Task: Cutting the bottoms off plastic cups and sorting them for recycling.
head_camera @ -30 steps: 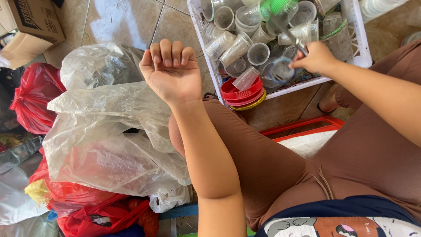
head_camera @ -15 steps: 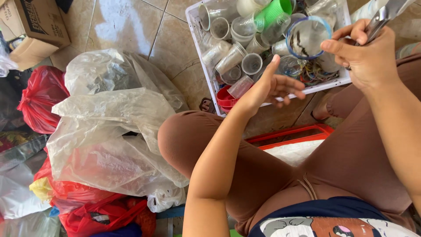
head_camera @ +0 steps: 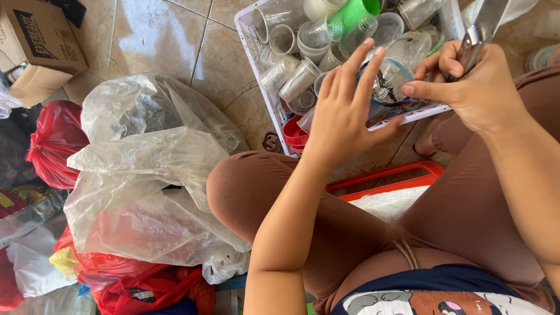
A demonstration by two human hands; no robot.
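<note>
Biggest thing first: well out to the left of the left hand [head_camera: 344, 111], a heap of crinkled clear plastic bags [head_camera: 146, 192] sprawls on the glossy tiled floor [head_camera: 151, 41], thin and milky, with knotted red bags [head_camera: 55, 143] tucked beside and below it and a brown cardboard box [head_camera: 35, 41] further off.

Just beyond both hands sits the white plastic crate [head_camera: 256, 76], hard-walled and slotted, packed with clear plastic cups [head_camera: 300, 79] lying every way, thin, ribbed and see-through; a green ridged cup [head_camera: 353, 13] lies near the far side, and a stack of red bowls [head_camera: 296, 133] pokes out under the near corner, just left of the left wrist. By the look of it the sorting is far from finished: the crate is full and the bags bulge.

Nearer the lap, a red tray rim [head_camera: 385, 178] peeks out from under the left forearm.

Now the hands. The left one is spread, fingers loose, holding nothing, hovering over a clear cup with dark bits inside [head_camera: 388, 81] right at its fingertips. The right hand [head_camera: 472, 87] is clenched round a shiny metal blade [head_camera: 481, 26], a knife or the like, angled up and away.
</note>
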